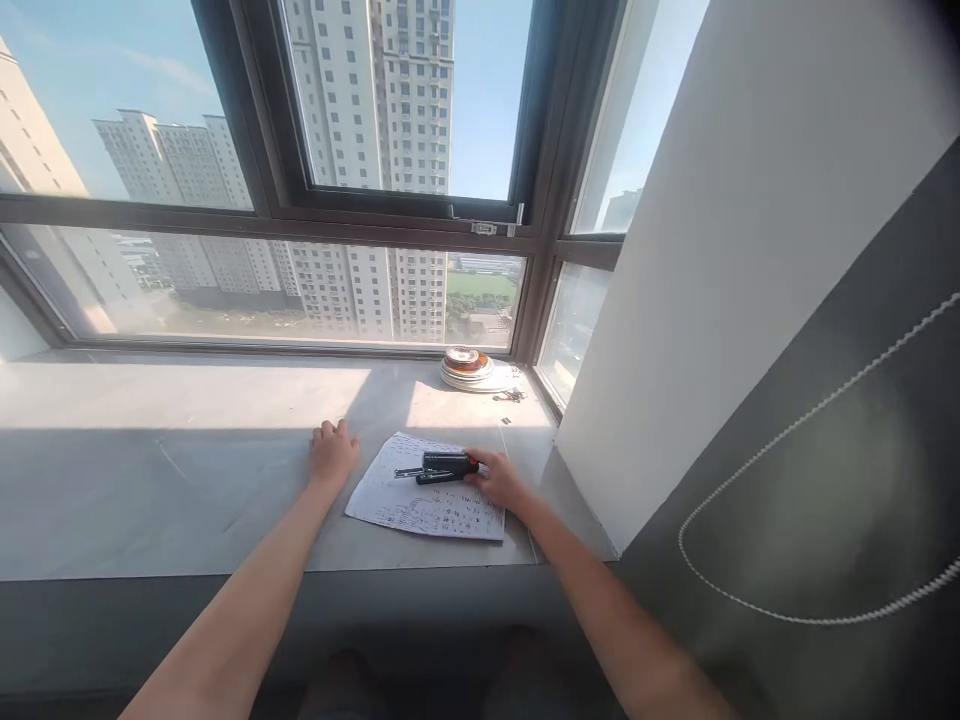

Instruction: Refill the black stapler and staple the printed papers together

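On my feed the handwriting on the paper (427, 512) is too small to read, and the stapler (448, 464) covers part of it. The right hand (496, 480) hides the stapler's right end from me; the left palm is turned from view. I can't identify the tiny scraps (510, 396) on the windowsill (187, 480). The bead chain (821, 621) runs off the right edge.

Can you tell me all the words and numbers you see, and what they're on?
None can be read clearly.
Paper: rows of dark marks like handwriting, too small and blurred to read.
Black stapler: no label I can make out.
Round stack: no lettering I can make out.
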A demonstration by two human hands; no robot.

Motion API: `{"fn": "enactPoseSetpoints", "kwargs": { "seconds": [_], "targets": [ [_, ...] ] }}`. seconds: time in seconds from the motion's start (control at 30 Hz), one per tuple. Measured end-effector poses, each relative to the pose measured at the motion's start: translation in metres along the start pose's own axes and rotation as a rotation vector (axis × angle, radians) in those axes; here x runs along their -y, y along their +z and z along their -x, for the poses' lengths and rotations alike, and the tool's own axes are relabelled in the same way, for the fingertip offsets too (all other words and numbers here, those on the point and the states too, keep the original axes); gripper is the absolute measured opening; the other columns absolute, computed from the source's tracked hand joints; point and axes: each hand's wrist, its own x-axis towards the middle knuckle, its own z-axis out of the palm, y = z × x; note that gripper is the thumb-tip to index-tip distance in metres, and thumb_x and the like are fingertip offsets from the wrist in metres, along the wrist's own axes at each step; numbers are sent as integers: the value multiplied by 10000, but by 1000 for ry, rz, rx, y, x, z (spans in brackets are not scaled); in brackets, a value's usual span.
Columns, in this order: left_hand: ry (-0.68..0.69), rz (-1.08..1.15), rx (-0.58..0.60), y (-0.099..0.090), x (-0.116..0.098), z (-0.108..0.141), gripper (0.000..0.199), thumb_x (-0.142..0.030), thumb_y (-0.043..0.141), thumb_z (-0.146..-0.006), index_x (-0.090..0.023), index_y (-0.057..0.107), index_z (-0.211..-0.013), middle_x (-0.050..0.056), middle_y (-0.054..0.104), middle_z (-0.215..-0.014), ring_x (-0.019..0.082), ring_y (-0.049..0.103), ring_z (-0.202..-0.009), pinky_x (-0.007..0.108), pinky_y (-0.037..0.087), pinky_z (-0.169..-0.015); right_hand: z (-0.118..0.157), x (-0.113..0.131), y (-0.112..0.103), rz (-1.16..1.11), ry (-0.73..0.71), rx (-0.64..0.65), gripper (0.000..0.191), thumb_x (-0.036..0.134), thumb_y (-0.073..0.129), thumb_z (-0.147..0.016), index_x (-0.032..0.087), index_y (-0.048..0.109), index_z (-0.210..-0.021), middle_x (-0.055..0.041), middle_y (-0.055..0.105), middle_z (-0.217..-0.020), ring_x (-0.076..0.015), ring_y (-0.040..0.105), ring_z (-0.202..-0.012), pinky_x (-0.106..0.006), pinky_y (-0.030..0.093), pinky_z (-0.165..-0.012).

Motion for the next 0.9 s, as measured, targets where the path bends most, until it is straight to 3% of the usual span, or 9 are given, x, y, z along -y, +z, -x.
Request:
{"fn": "enactPoseSetpoints", "kwargs": {
  "seconds": [0.13, 0.23, 0.4, 0.53, 0.67, 0.77, 0.9],
  "targets": [
    [-71, 66, 139, -8, -6, 4, 385, -375, 420, -989, -125, 709, -1038, 236, 706, -969, 399, 686, -939, 500, 537, -795, 26, 10, 0, 12, 12, -32, 514, 231, 704, -860, 311, 690, -1367, -60, 742, -1264, -352, 675, -1183, -500, 518, -1046],
    [-75, 134, 121, -18, -10, 7, 398, -328, 378, -1005, -126, 720, -984, 232, 721, -909, 391, 699, -914, 491, 533, -794, 28, 16, -4, -24, 8, 11, 507, 231, 713, -846, 301, 705, -1348, -56, 739, -1277, -342, 669, -1213, -491, 509, -1081],
    [-111, 231, 34, -35, 4, 25, 421, -221, 300, -1013, -139, 699, -1122, 220, 729, -1109, 351, 667, -1114, 462, 517, -939, 23, 16, -7, -39, 10, 44, 497, 272, 711, -857, 292, 701, -1354, -53, 725, -1316, -338, 650, -1250, -502, 493, -1109],
    [-87, 300, 71, -37, 22, 46, 413, -168, 424, -932, -132, 677, -1257, 185, 718, -1255, 306, 656, -1206, 411, 503, -1036, 21, 13, -6, -43, -17, 37, 485, 250, 726, -834, 262, 723, -1319, -64, 749, -1262, -331, 680, -1197, -496, 504, -1093],
    [-38, 294, 106, -37, 24, 56, 487, -201, 537, -869, -118, 659, -1332, 199, 666, -1370, 342, 586, -1321, 445, 467, -1111, 21, 12, -5, -59, -21, 41, 472, 267, 721, -839, 265, 728, -1311, -60, 748, -1271, -331, 678, -1205, -510, 493, -1107],
    [-2, 280, 123, -37, 19, 57, 383, -205, 513, -893, -164, 728, -1208, 180, 683, -1323, 345, 597, -1279, 467, 466, -1111, 20, 11, -5, -70, -10, 35, 470, 275, 723, -832, 266, 734, -1301, -60, 746, -1278, -333, 673, -1218, -521, 484, -1118],
    [-26, 225, 99, -38, 13, 61, 274, -213, 476, -929, -185, 744, -979, 194, 701, -1111, 372, 616, -1180, 485, 506, -1026, 20, 11, -5, -71, -10, 35, 479, 264, 733, -819, 263, 737, -1298, -64, 750, -1270, -326, 680, -1212, -507, 497, -1107]
  ]
}}
